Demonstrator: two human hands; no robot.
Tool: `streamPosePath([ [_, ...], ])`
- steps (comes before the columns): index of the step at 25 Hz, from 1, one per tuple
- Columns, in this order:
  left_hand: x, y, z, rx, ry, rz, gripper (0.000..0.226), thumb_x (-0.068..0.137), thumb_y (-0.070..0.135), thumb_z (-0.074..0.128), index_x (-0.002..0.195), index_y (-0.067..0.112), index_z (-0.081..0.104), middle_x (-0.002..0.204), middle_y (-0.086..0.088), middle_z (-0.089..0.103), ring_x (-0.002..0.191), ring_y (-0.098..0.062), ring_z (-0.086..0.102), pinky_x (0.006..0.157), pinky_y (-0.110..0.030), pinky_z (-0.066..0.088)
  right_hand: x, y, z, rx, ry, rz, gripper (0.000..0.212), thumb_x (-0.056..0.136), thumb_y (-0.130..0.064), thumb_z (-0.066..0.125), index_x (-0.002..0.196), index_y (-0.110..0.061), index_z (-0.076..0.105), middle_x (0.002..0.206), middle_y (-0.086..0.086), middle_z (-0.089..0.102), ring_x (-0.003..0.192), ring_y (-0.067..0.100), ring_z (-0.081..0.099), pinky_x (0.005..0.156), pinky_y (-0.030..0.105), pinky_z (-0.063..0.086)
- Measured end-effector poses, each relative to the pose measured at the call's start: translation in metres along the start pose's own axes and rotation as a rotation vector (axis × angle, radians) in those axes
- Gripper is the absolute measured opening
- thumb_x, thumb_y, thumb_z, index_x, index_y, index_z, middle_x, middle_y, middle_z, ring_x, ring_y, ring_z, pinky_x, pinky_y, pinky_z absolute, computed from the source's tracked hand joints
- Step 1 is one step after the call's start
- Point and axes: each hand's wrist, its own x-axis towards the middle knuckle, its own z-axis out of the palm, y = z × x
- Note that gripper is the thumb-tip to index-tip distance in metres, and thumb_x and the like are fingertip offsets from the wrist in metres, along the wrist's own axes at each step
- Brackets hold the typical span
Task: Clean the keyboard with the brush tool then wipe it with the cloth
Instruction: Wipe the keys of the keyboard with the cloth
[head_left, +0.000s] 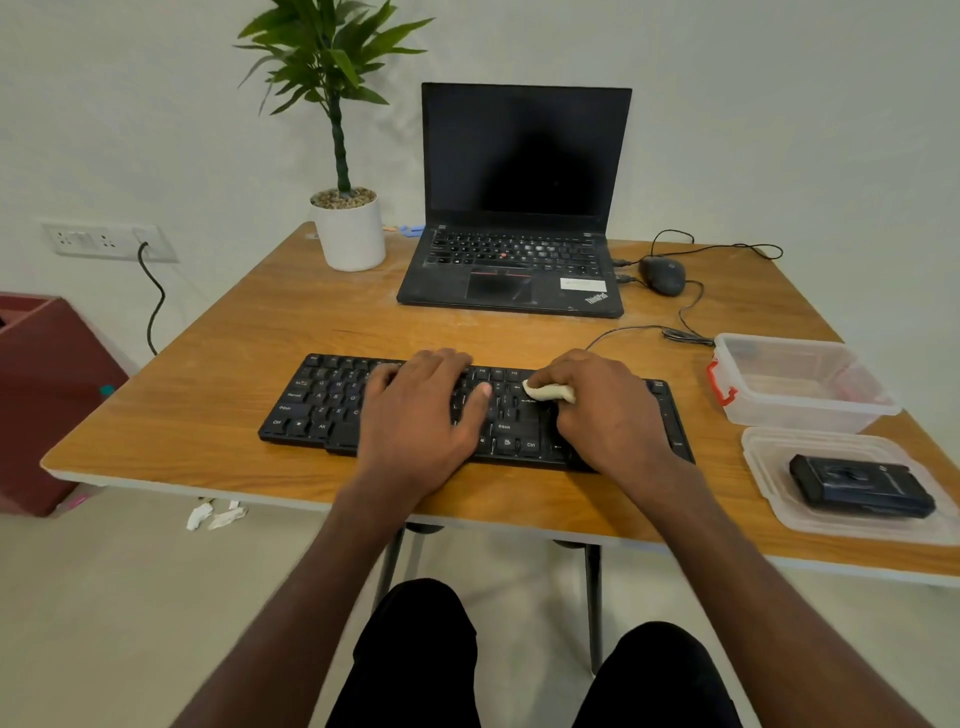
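A black keyboard (322, 410) lies near the front edge of the wooden table (249, 322). My left hand (421, 415) rests flat on the middle keys, fingers spread, holding nothing. My right hand (608, 415) is closed around a small bunched white cloth (548, 392), which it presses onto the keys at the right of the keyboard. A black brush tool case (860, 486) lies on a clear plastic lid (779, 452) at the right.
An open black laptop (519, 208) stands behind the keyboard, with a wired mouse (662, 275) to its right. A potted plant (348, 228) sits at the back left. A clear plastic box (800, 379) stands right of the keyboard.
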Motion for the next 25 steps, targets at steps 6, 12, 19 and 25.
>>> streamPosePath([
  [6,0.000,0.015,0.020,0.024,-0.057,0.025,0.046,0.106,0.055,0.035,0.143,0.033,0.052,0.150,0.009,0.056,0.141,-0.012,0.048,0.122,-0.053,0.027,-0.006,0.016,-0.004,-0.126,0.081,0.052,0.037,0.089,-0.009,0.072,0.121,-0.028,0.075,0.119,-0.007,0.063,0.101,0.018,0.061,0.071,0.032,0.048],
  [12,0.000,0.017,0.021,0.040,-0.043,0.019,0.046,0.105,0.053,0.037,0.142,0.031,0.054,0.147,0.007,0.059,0.138,-0.014,0.051,0.118,-0.053,0.033,0.000,0.003,0.001,0.016,0.022,-0.060,0.043,0.089,-0.007,0.068,0.122,-0.033,0.075,0.121,-0.009,0.065,0.104,0.016,0.061,0.080,0.034,0.053],
  [19,0.000,0.019,0.018,0.036,-0.051,0.015,0.051,0.104,0.051,0.034,0.144,0.028,0.056,0.148,0.004,0.059,0.139,-0.016,0.052,0.117,-0.052,0.037,0.011,0.018,-0.012,-0.140,0.145,0.240,0.034,0.092,-0.012,0.070,0.117,-0.033,0.077,0.118,-0.003,0.067,0.100,0.021,0.064,0.069,0.032,0.043],
  [25,0.000,0.021,0.019,0.043,-0.037,0.012,0.049,0.104,0.049,0.036,0.142,0.027,0.058,0.146,0.003,0.061,0.137,-0.017,0.053,0.116,-0.050,0.039,0.008,0.025,-0.022,-0.113,0.008,0.085,0.035,0.089,-0.011,0.071,0.109,-0.039,0.078,0.111,-0.009,0.061,0.094,0.015,0.057,0.068,0.031,0.041],
])
